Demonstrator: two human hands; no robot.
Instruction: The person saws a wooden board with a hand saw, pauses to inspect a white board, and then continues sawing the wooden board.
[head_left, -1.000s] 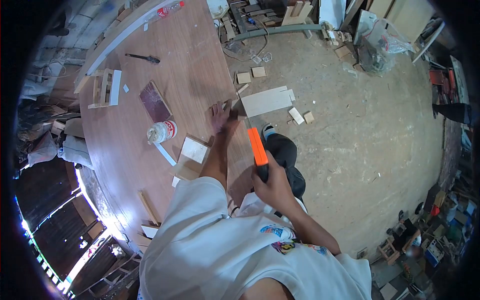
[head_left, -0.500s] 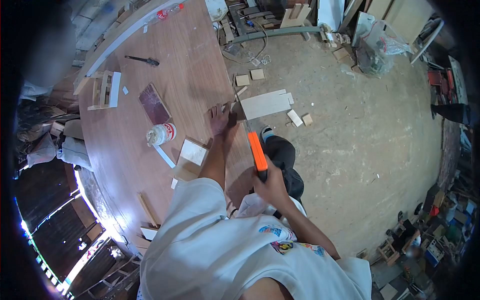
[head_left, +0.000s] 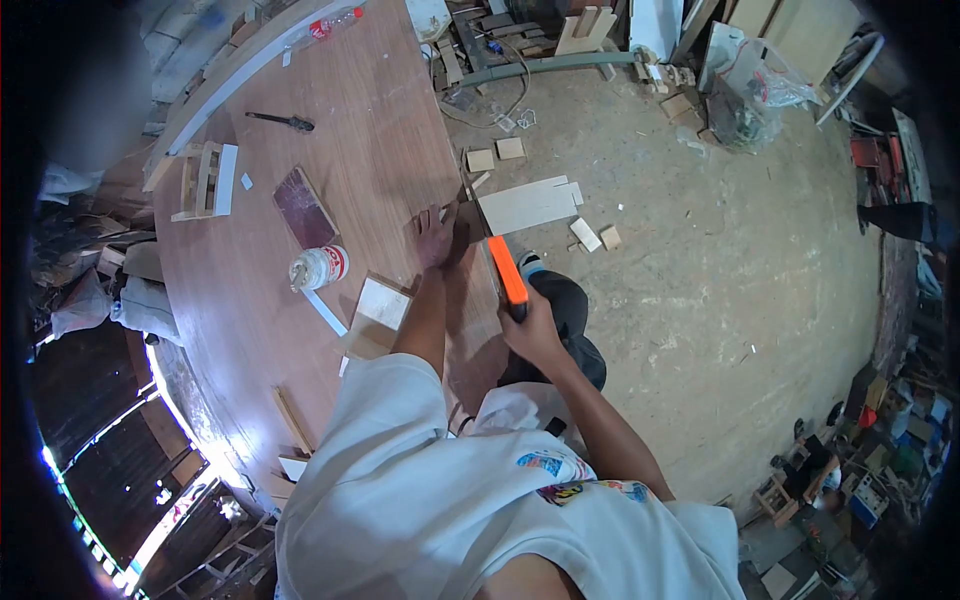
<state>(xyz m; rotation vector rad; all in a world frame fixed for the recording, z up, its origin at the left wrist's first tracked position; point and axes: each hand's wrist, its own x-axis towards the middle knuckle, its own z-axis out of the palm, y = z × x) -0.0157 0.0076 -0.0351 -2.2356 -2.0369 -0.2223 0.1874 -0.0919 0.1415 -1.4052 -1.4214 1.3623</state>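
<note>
My right hand is wrapped around the handle of a hand saw with a bright orange grip. Its blade, seen nearly edge-on, runs forward along the table's edge. On the tabletop near that edge, my left hand lies pressed down with its fingers apart, just left of the blade. A small brownish piece shows between this hand and the saw, partly in shadow. By my left forearm lies a pale wood block.
On the wooden table are a white jar, a dark red board, a black tool and a small wooden frame. A pale notched board and several offcuts lie on the floor, with a plastic bag farther back.
My right hand and the orange-handled saw have moved forward along the table edge. My left hand stays pressed in place; the whole view has shifted slightly.
</note>
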